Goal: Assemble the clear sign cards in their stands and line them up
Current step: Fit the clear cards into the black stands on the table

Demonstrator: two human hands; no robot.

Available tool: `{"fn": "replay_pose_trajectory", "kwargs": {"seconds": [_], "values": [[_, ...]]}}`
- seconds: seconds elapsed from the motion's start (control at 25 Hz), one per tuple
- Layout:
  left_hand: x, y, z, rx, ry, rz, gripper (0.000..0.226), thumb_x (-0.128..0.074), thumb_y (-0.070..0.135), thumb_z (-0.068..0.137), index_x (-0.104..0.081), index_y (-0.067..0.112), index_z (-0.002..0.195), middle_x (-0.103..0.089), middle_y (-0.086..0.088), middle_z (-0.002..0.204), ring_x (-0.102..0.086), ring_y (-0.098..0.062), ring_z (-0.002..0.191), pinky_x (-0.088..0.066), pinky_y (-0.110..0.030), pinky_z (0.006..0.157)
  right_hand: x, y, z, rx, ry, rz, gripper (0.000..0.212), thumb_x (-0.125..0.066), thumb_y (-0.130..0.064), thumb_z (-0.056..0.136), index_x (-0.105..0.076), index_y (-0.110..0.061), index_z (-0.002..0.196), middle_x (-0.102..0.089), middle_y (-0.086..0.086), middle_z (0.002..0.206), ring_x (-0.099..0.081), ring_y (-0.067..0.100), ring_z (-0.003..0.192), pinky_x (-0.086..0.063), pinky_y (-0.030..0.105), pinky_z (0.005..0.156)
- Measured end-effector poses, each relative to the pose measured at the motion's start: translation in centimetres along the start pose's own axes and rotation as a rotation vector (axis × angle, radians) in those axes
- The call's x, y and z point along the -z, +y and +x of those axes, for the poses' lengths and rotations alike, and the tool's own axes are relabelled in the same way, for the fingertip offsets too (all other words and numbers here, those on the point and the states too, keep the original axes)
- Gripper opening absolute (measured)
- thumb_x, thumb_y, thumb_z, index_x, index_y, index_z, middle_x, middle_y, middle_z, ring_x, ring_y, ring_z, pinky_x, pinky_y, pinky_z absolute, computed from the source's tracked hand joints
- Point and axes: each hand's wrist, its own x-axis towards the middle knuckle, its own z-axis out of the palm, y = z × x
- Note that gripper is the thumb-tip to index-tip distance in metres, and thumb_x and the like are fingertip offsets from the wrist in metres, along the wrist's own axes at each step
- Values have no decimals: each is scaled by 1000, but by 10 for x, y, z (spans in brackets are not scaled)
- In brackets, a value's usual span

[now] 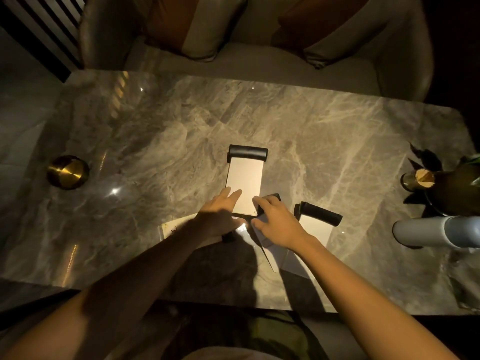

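A clear sign card (244,181) lies flat at the middle of the marble table (130,152), its far end set in a black cylindrical stand (248,152). My left hand (218,216) rests with its fingers flat on that card's near left corner. My right hand (276,223) is closed on another black stand (271,196) at the card's near right corner, with a tilted clear card (268,252) under it. To the right lies a second card (315,229) in its stand (320,213). Another card (174,228) with print shows under my left forearm, and a dark piece (228,237) sits below my left palm.
A brass bowl (68,172) stands at the table's left. At the right edge are a corked dark bottle (426,178) and a pale grey cylinder (436,231) lying across. A sofa with cushions (202,27) runs along the far side.
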Motion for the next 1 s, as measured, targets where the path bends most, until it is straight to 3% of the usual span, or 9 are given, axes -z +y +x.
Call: {"fn": "replay_pose_trajectory", "kwargs": {"seconds": [0.12, 0.24, 0.32, 0.44, 0.56, 0.64, 0.76, 0.84, 1.0], "values": [[-8, -8, -6, -19, 131, -152, 84, -73, 42, 86, -30, 22, 156, -34, -10, 158, -41, -31, 141, -38, -40, 116, -7, -2, 4, -55, 30, 130, 44, -62, -28, 94, -52, -16, 135, -49, 7, 136, -54, 25, 115, -47, 37, 102], [-17, -15, -8, -28, 267, -193, 70, -80, 30, 83, -51, 12, 144, -53, -12, 143, -59, -29, 123, -46, -24, 102, -9, -7, 11, -132, 70, 354, 44, -67, -26, 91, -59, -16, 133, -56, 4, 129, -57, 16, 109, -46, 31, 102], [-10, -17, -8, -7, 269, -266, 60, -78, 17, 85, -54, 9, 140, -52, -3, 139, -56, -20, 124, -41, -14, 98, -8, -11, 12, -215, 95, 536, 42, -69, -23, 88, -62, -18, 130, -59, 0, 122, -58, 13, 107, -50, 35, 101], [2, -15, -10, 24, 234, -355, 60, -71, 8, 90, -49, 18, 145, -47, -1, 141, -50, -15, 119, -45, -22, 103, 3, -19, 12, -265, 125, 685, 40, -68, -15, 88, -62, -17, 127, -57, -4, 115, -59, 18, 110, -52, 41, 101], [20, -14, -11, -3, 304, -452, 47, -67, 17, 94, -54, 21, 139, -52, -1, 134, -50, -7, 99, -44, -16, 89, 27, -27, 12, -222, 133, 750, 45, -60, -2, 88, -58, -17, 131, -57, -6, 101, -62, 14, 97, -54, 24, 85], [35, -13, -9, -39, 381, -514, 39, -66, 21, 95, -59, 20, 133, -57, -1, 128, -53, -6, 97, -42, -15, 85, 43, -30, 18, -194, 164, 759, 46, -57, 2, 88, -57, -19, 129, -61, 1, 96, -65, 16, 83, -56, 23, 75], [65, -12, 1, -63, 487, -611, 31, -65, 23, 96, -65, 19, 126, -63, 2, 118, -59, -7, 91, -44, -12, 80, 63, -29, 37, -108, 295, 649, 29, -58, -6, 93, -62, -18, 120, -66, 12, 94, -62, 18, 76, -55, 33, 70], [79, -12, 13, -89, 528, -660, 29, -65, 23, 95, -69, 19, 123, -67, 2, 113, -61, -5, 84, -45, -8, 75, 73, -26, 53, -41, 360, 562, 18, -58, -15, 97, -65, -18, 113, -68, 5, 88, -62, 13, 71, -53, 38, 66], [106, -13, 46, -107, 572, -740, 28, -66, 22, 95, -70, 17, 122, -68, 0, 113, -62, 4, 80, -45, -3, 70, 92, -22, 87, -4, 468, 407, 15, -61, -21, 95, -69, -19, 107, -62, -2, 99, -62, 13, 83, -51, 30, 78]]}}
